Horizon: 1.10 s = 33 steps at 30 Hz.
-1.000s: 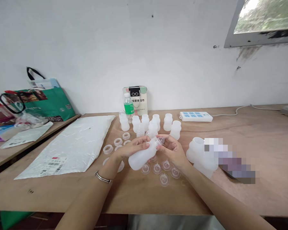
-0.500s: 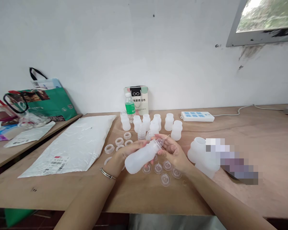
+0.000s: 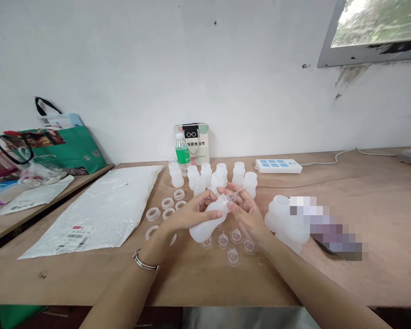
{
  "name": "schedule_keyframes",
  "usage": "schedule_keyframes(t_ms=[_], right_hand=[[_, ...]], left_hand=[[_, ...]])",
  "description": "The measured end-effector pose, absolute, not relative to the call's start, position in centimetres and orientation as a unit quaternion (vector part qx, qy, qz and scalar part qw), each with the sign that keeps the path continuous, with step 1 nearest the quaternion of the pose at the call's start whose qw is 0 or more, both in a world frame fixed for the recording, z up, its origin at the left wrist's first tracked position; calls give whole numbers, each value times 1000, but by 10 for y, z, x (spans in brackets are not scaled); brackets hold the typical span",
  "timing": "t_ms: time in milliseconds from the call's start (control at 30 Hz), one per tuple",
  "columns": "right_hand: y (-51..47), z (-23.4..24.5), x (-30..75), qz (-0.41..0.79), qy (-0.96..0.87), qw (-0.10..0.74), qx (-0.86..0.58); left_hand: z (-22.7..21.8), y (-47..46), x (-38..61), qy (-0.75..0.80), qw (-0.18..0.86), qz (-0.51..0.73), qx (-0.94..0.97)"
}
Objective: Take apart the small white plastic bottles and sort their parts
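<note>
A frosted white baby bottle (image 3: 202, 230) lies tilted in my left hand (image 3: 193, 214), its neck pointing up and to the right. My left fingers wrap round its upper body. At the neck sits a clear teat (image 3: 231, 197), which my right hand (image 3: 249, 214) grips between thumb and fingers. Several clear teats (image 3: 233, 257) lie on the table below my hands. To the left are several translucent collar rings (image 3: 153, 214). Behind my hands stand several frosted bottles (image 3: 239, 173), partly hidden. More white bottles (image 3: 277, 214) lie at the right.
A large white plastic mailer (image 3: 99, 205) covers the table's left part. A green-labelled water bottle (image 3: 182, 153) stands before a paper bag (image 3: 200, 144) by the wall. A power strip (image 3: 278, 166) lies at the back right. A green bag (image 3: 68, 151) is at far left.
My left hand has shifted its hold, with its thumb now over the top of the bottle. The bottle is tipped more steeply, its base a little to the right. My right hand stays at the teat.
</note>
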State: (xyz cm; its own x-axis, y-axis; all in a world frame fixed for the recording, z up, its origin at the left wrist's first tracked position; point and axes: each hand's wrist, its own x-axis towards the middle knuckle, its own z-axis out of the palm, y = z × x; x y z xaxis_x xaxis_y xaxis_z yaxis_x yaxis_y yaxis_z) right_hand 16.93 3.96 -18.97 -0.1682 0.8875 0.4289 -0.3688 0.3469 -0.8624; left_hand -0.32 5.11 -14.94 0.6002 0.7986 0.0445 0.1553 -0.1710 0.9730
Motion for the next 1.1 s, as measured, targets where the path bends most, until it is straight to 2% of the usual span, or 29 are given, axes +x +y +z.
schedule_keyframes(t_ms=[100,300,533,700,933,1000,1100], right_hand=[[42,-191,167,518,-528,607,-291],[45,-189,168,531,-507,598,-322],[46,-188,170,553,-406,654,-319],[47,-184,173,585,-361,669,-283],[43,-180,173,627,-319,675,-222],[42,-180,173,626,-332,672,-213],[41,-179,174,610,-358,680,-194]], left_hand=[[-152,46,2,385,463,316,733],[-157,41,8,465,377,338,726],[-148,37,-3,427,390,279,766],[-141,38,-12,430,208,279,833],[-146,55,-20,188,-166,390,886],[-148,56,-21,172,-203,406,874],[-152,52,-17,229,-161,433,857]])
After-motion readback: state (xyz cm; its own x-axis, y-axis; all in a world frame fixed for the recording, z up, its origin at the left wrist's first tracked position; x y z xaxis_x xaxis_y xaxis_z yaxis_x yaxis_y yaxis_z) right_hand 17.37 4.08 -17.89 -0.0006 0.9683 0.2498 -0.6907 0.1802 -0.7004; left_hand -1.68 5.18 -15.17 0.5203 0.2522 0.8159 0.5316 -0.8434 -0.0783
